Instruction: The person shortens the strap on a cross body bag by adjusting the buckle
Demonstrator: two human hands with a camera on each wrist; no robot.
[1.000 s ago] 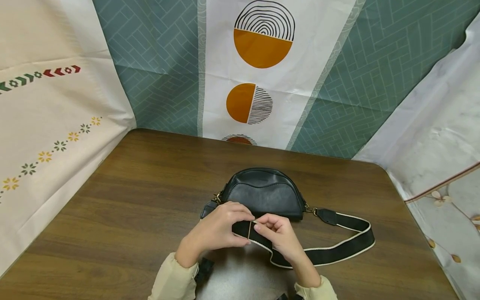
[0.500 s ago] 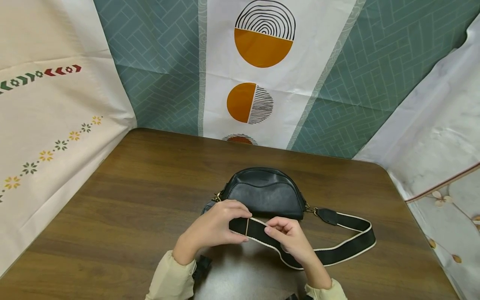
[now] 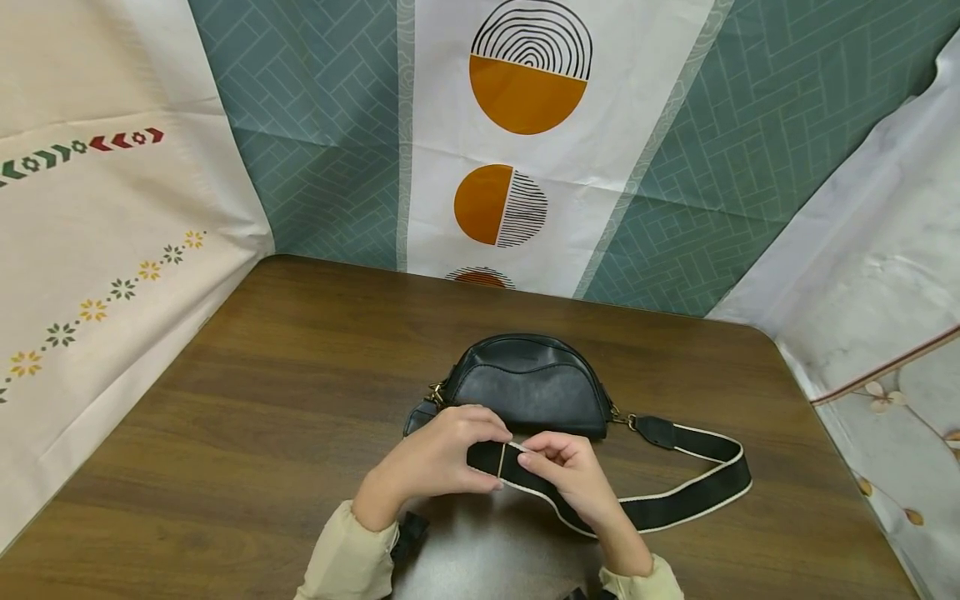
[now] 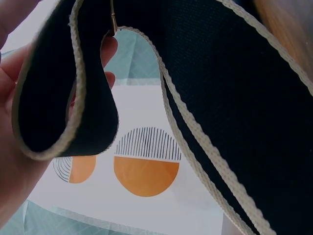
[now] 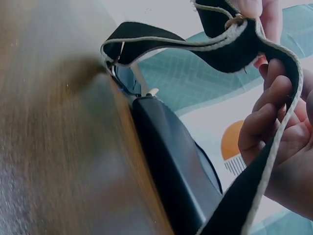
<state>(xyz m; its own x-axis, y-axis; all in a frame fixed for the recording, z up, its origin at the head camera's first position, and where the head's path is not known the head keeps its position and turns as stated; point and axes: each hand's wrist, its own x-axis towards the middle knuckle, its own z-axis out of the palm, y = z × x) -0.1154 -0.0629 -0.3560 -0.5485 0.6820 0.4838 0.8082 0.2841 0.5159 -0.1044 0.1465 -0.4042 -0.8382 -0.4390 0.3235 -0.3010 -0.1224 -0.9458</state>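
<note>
"Resting on the table: one black bag; nearer, its pale-edged strap, partly lifted."

"Grip?"

"Left hand pinches the strap across its edges, at the metal slider; right hand pinches it alongside. Advisable: strap flat, untwisted."

"Unclear?"

"Folds behind the left hand."

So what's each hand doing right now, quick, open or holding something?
Left hand: closed, holding the white-edged shoulder strap by its thin metal slider.
Right hand: closed, pinching the same strap beside the slider.
</note>
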